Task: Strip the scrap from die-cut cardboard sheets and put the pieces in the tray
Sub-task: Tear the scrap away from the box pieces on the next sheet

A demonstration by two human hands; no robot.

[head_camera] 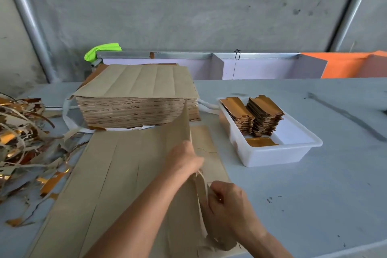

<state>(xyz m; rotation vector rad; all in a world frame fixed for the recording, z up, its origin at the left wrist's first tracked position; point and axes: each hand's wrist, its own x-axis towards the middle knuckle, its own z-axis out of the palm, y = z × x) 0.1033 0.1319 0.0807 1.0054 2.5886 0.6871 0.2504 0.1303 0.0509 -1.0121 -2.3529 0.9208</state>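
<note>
— What do we see of the person's own body?

— We see two forearms coming in from the bottom edge, both bare, with no sleeves in view.

— Gloves, rings, a watch?

— We make out none; the left hand (184, 159) and the right hand (228, 201) are bare, as are both wrists. We see nothing worn.

Die-cut sheet (109, 176): plain kraft brown, marked with long parallel slit lines. Sheet stack (136, 100): same brown, its side finely striped by layered edges. Tray (278, 154): translucent white. Cut pieces (265, 116) in it: brown edges, one flat piece showing metallic gold. Scrap heap (23, 142): pale brown strips mixed with shiny gold. Table (314, 195): light grey-blue with dark smudges. Cloth (102, 50): fluorescent green. Panel (347, 65): orange. Wall (188, 6): mottled grey.
</note>
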